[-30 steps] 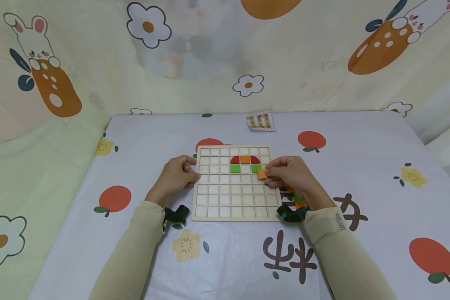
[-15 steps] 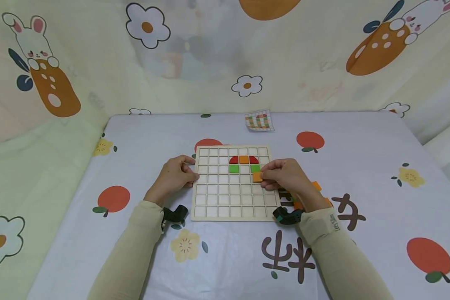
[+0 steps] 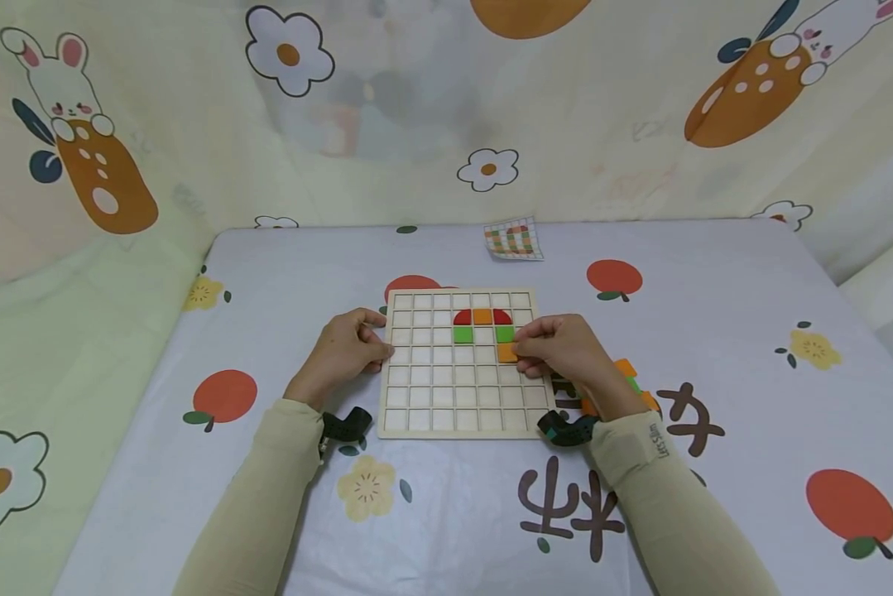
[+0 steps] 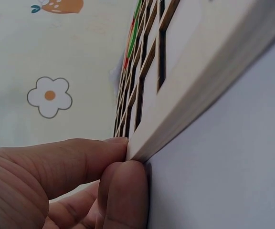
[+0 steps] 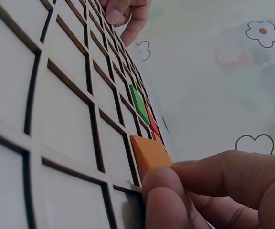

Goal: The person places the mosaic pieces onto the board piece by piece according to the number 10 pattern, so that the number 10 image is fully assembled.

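A wooden grid board (image 3: 420, 397) lies on the table before me. My left hand (image 3: 342, 348) holds its left edge, thumb and a finger at the wood in the left wrist view. Between the thumb and fingers of my right hand (image 3: 561, 343) is a square orange tile (image 5: 148, 152), tilted over a cell below the right green tile (image 3: 504, 334). Another green tile (image 3: 463, 334) sits two columns to the left. Above them are two rounded red tiles (image 3: 463, 317) with an orange tile (image 3: 482, 316) between. The held tile's lower right part is hidden by fingertips.
Several loose orange and green tiles (image 3: 626, 367) lie on the table right of the board, partly hidden behind my right wrist. A small printed card (image 3: 514, 239) with a coloured grid pattern lies near the table's back edge. A patterned curtain (image 3: 386, 116) hangs behind.
My right hand has moved slightly left and down, bringing the orange tile from beside the green tile to the cell below it. More loose tiles show by the wrist. My left hand keeps its place.
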Demonstrator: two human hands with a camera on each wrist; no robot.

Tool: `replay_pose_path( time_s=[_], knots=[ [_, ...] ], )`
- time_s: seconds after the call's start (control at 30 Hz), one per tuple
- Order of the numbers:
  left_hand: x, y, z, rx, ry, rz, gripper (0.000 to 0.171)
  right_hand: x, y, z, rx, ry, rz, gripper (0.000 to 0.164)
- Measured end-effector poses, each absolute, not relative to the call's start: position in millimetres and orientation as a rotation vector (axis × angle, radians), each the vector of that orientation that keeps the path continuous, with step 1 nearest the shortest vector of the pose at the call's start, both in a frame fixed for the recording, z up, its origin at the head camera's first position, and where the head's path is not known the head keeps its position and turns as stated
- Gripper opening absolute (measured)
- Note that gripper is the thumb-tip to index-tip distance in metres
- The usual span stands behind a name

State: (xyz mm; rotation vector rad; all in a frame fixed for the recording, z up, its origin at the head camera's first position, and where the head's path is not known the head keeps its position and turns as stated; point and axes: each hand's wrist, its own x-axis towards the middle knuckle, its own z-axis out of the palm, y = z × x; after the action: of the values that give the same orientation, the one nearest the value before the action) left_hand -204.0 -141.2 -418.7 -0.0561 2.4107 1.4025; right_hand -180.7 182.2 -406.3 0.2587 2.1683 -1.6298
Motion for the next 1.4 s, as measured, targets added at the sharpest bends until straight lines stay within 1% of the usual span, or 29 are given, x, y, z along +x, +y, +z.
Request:
replay_pose_path(
  time_s=[0.4, 0.63, 0.83, 1.0, 1.4],
  knots=[
    [-204, -140, -417, -0.031, 2.423, 1.391, 0.045, -179, 188, -403, 0.247, 2.172, -1.658, 0.027],
    [-204, -141, -418, -0.03, 2.41, 1.398, 0.046, -177, 213, -386, 0.263, 2.249, -1.658, 0.033],
    [-203, -143, -418, -0.025, 2.42, 1.404, 0.046, -168, 250, -380, 0.289, 2.424, -1.475, 0.036],
    [-202, -142, -417, -0.036, 2.424, 1.388, 0.046, -158, 275, -384, 0.343, 2.529, -1.297, 0.036],
    [-203, -140, -418, -0.041, 2.42, 1.384, 0.046, -142, 295, -397, 0.408, 2.545, -1.073, 0.045]
  ],
)
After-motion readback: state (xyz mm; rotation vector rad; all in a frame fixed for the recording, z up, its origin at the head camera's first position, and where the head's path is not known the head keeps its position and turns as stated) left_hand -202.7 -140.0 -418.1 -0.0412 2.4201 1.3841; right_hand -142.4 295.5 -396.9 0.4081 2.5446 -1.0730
